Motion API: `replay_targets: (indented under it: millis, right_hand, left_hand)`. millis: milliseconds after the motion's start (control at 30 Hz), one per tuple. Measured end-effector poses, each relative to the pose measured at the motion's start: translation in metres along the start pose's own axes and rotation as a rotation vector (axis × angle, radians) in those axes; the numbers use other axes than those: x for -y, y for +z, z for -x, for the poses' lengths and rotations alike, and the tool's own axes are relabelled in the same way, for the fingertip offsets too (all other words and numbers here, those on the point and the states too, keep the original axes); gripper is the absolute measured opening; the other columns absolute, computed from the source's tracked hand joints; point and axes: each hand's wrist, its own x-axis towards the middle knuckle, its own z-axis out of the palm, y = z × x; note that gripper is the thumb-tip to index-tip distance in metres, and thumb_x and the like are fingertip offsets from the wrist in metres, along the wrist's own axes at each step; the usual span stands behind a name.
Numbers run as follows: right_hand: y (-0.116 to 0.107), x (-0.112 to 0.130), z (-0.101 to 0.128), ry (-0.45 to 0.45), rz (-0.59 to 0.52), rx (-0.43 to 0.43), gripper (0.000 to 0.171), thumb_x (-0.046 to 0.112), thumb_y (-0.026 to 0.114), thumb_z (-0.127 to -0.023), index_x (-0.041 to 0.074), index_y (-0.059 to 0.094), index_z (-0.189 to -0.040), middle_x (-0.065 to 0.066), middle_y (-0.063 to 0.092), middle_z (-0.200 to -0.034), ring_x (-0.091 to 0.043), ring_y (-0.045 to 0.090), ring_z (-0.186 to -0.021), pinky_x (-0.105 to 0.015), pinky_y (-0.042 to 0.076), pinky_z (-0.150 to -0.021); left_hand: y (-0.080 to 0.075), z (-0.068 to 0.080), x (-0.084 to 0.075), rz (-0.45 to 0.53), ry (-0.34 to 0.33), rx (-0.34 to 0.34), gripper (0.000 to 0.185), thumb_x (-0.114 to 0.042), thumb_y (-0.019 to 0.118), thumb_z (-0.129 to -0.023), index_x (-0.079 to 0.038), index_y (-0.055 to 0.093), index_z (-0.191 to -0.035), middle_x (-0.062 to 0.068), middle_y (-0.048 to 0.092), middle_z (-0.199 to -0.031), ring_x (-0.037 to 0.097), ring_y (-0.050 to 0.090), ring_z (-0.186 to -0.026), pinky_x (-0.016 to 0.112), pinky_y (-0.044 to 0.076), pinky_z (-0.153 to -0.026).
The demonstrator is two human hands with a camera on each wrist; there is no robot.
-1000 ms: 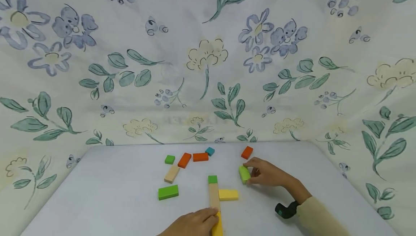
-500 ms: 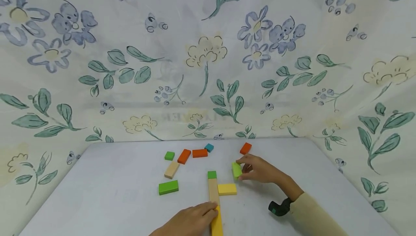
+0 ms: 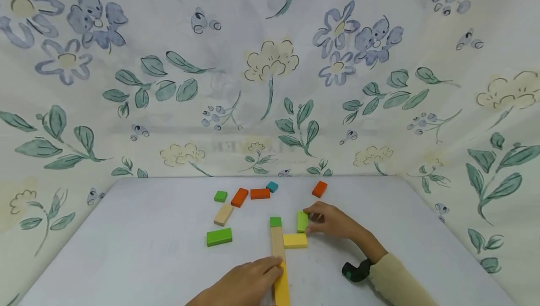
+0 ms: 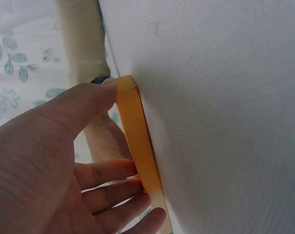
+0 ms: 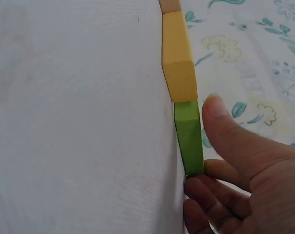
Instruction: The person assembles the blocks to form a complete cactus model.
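Observation:
In the head view, my left hand [image 3: 242, 280] holds the left side of a deep yellow block [image 3: 281, 289]. The left wrist view shows its thumb at one end of that yellow block [image 4: 136, 134] and the fingers along its side. A plain wooden block [image 3: 277, 240] and a small green block [image 3: 275, 221] continue the line. A lighter yellow block [image 3: 296, 241] juts rightward from it. My right hand [image 3: 331, 221] holds a light green block [image 3: 302, 221] by thumb and finger. In the right wrist view, this green block [image 5: 190, 141] meets the yellow block's end [image 5: 181, 80].
Behind lie orange-red blocks [image 3: 239, 197], a blue block [image 3: 272, 187] and a small green block [image 3: 221, 196]. Left of the line are a wooden block [image 3: 223, 214] and a green block [image 3: 219, 237]. A floral cloth [image 3: 270, 109] hangs behind the white table [image 3: 126, 250].
My right hand has brought the light green block leftward, up to the lighter yellow block, and straightened it. My left hand stays at the deep yellow block. The head view has shifted slightly.

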Motion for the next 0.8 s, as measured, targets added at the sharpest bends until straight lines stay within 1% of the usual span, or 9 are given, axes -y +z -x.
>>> replay_targets:
  millis: [100, 167, 333, 600, 700, 800]
  right_hand:
    - [0.0004, -0.0014, 0.0009, 0.007, -0.018, 0.0, 0.051, 0.042, 0.068, -0.08, 0.016, 0.058, -0.123, 0.007, 0.06, -0.114, -0.009, 0.057, -0.095, -0.021, 0.051, -0.08]
    - [0.0005, -0.0015, 0.0015, 0.028, -0.032, 0.002, 0.049, 0.043, 0.067, -0.082, 0.017, 0.059, -0.123, 0.008, 0.06, -0.114, -0.008, 0.056, -0.096, -0.021, 0.051, -0.08]
    - [0.0018, 0.0008, 0.0016, 0.056, -0.037, -0.009, 0.051, 0.046, 0.066, -0.08, 0.018, 0.058, -0.122, 0.007, 0.06, -0.111, -0.009, 0.056, -0.093, -0.021, 0.051, -0.078]
    - [0.0039, 0.0009, 0.0005, 0.061, -0.044, -0.016, 0.048, 0.041, 0.069, -0.08, 0.019, 0.059, -0.122, 0.009, 0.06, -0.11, -0.009, 0.055, -0.092, -0.02, 0.051, -0.078]
    - [0.0034, 0.0008, 0.001, 0.052, -0.05, -0.014, 0.048, 0.041, 0.069, -0.08, 0.019, 0.059, -0.122, 0.009, 0.06, -0.11, -0.009, 0.055, -0.091, -0.021, 0.051, -0.078]
    - [0.0034, 0.0007, 0.0011, 0.038, -0.055, -0.01, 0.048, 0.04, 0.068, -0.081, 0.019, 0.058, -0.123, 0.009, 0.06, -0.112, -0.009, 0.055, -0.092, -0.021, 0.05, -0.079]
  left_hand:
    - [0.0, 0.0005, 0.0005, -0.006, 0.009, -0.015, 0.077, -0.075, 0.035, -0.079, -0.016, 0.052, -0.126, 0.001, 0.049, -0.137, 0.011, 0.054, -0.117, 0.025, 0.053, -0.086]
    - [0.0003, 0.0008, 0.0007, -0.005, 0.016, -0.021, 0.077, -0.075, 0.035, -0.079, -0.016, 0.052, -0.126, 0.001, 0.049, -0.137, 0.012, 0.054, -0.117, 0.025, 0.053, -0.086]
    - [0.0015, 0.0, 0.0004, -0.004, 0.023, -0.03, 0.077, -0.074, 0.035, -0.08, -0.015, 0.052, -0.125, 0.002, 0.049, -0.136, 0.011, 0.055, -0.116, 0.025, 0.054, -0.085]
    - [0.0022, -0.0001, -0.0002, -0.023, 0.037, -0.043, 0.078, -0.074, 0.033, -0.08, -0.013, 0.053, -0.125, 0.003, 0.049, -0.137, 0.012, 0.054, -0.117, 0.024, 0.053, -0.086]
    - [0.0024, 0.0, -0.0004, -0.034, 0.045, -0.06, 0.077, -0.073, 0.032, -0.082, -0.012, 0.054, -0.124, 0.004, 0.05, -0.135, 0.012, 0.055, -0.115, 0.024, 0.053, -0.085]
    - [0.0019, -0.0002, -0.0007, -0.036, 0.044, -0.063, 0.076, -0.072, 0.031, -0.083, -0.011, 0.054, -0.123, 0.004, 0.051, -0.134, 0.012, 0.056, -0.115, 0.025, 0.054, -0.085]
